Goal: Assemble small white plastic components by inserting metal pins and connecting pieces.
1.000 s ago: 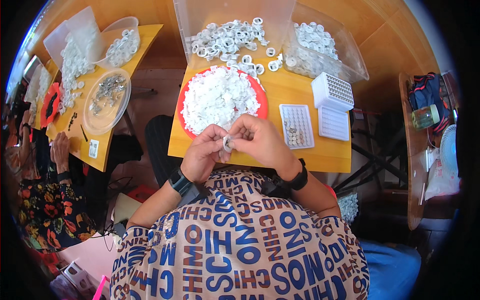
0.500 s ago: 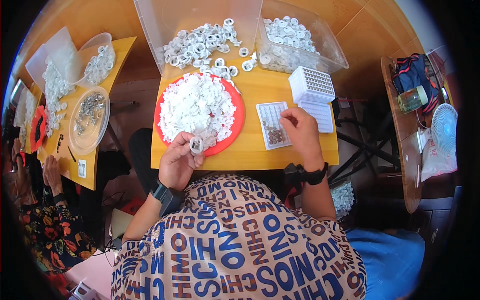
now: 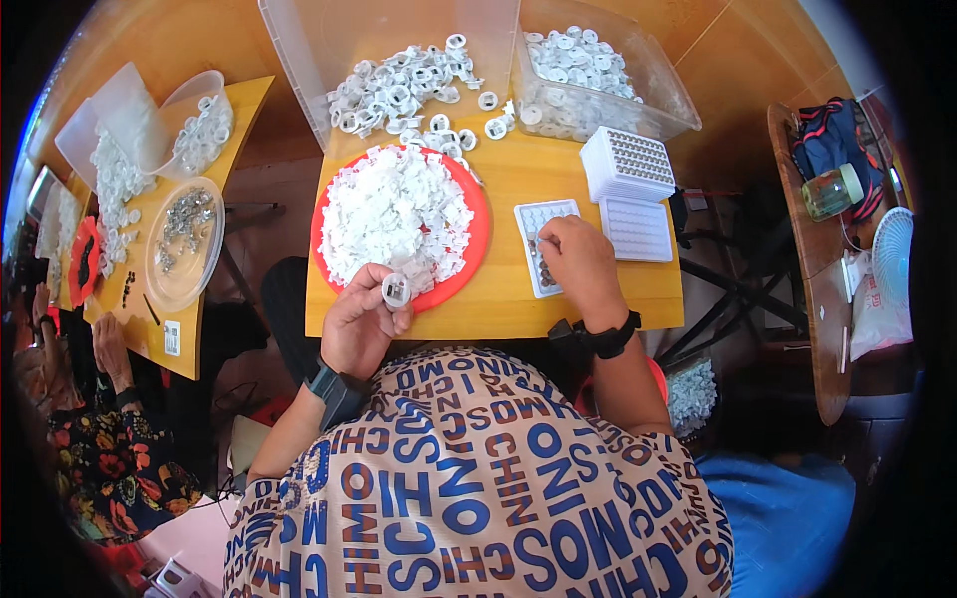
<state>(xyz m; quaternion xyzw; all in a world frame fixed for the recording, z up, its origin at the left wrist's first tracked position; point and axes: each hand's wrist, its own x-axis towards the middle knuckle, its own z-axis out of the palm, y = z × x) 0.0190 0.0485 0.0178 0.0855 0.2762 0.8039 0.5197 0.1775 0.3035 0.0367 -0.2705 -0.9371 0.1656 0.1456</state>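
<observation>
My left hand (image 3: pixel 357 324) pinches a round white plastic part (image 3: pixel 396 290) with a dark slot in its middle, at the near edge of a heap of small white plastic pieces (image 3: pixel 399 214). That heap fills a round red tray (image 3: pixel 479 234). Over a shallow white tray with small pockets (image 3: pixel 533 221), my right hand (image 3: pixel 583 261) has thumb and fingers drawn together. Whatever lies between its fingertips is hidden. Small brownish round pieces (image 3: pixel 544 277) sit in the tray's pockets, partly covered by this hand.
Behind the heap, similar round white parts (image 3: pixel 404 90) spill from a tipped clear bin (image 3: pixel 289 60). A clear tub (image 3: pixel 648 115) of white discs stands at back right, beside stacked white trays (image 3: pixel 626 164). At left, a co-worker's hand (image 3: pixel 112 351) rests by another table.
My right hand has moved left and slightly down over the pocketed tray, now covering more of the brownish pieces. My left hand keeps the white part; the view has shifted slightly.
</observation>
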